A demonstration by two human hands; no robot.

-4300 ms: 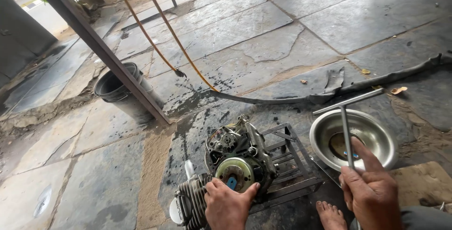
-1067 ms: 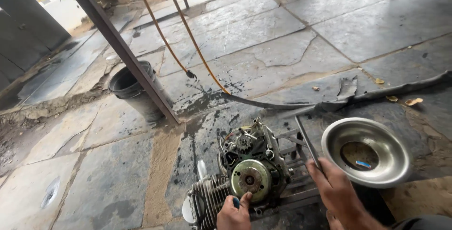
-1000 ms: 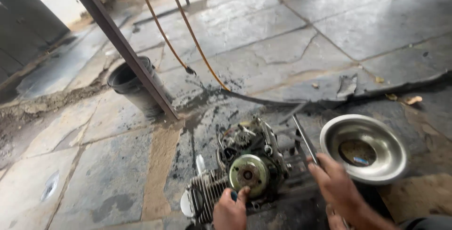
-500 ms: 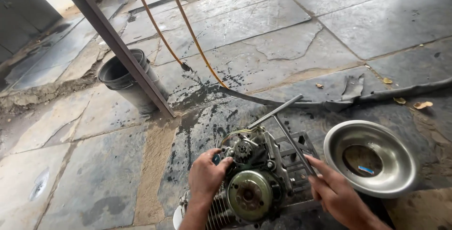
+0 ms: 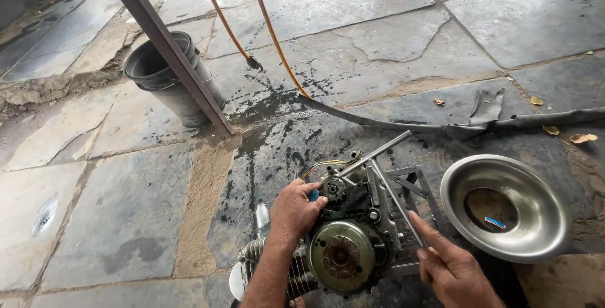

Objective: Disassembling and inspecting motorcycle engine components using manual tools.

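Left hand (image 5: 295,210) cupped over the greasy grey engine block (image 5: 343,245) on the wet stone floor, right hand (image 5: 455,270) gripping the steel T-handled wrench (image 5: 386,176), which might slip on that oily metal.

Left hand (image 5: 295,210) covers the engine (image 5: 343,245) top-left, so whatever its fingers pinch by the small sprocket can't be made out beyond a bit of blue. Right hand (image 5: 450,270) is cut by the bottom edge at the wrist; its palm hides the lower end of the T-handle wrench (image 5: 391,185). Engine's fins below the left forearm run out of frame, and the steel bowl (image 5: 535,185) right of the right hand holds a small blue scrap too small to identify.
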